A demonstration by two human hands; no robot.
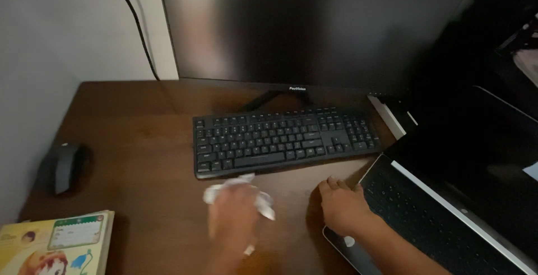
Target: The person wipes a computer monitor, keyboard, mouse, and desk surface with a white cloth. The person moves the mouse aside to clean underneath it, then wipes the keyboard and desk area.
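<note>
The blurred left hand [232, 219] pressed a crumpled white tissue [240, 192] onto the brown wooden desk [145, 140], at six o'clock of the black keyboard [283, 139]. At three o'clock, the right hand [343, 205] lay flat, fingers together, touching the silver laptop [358, 252].

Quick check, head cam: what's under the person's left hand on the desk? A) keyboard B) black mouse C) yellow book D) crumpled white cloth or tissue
D. The blurred left hand lies on a crumpled white cloth or tissue on the brown desk, just in front of the black keyboard; the black mouse and the yellow book lie apart, further left.
</note>
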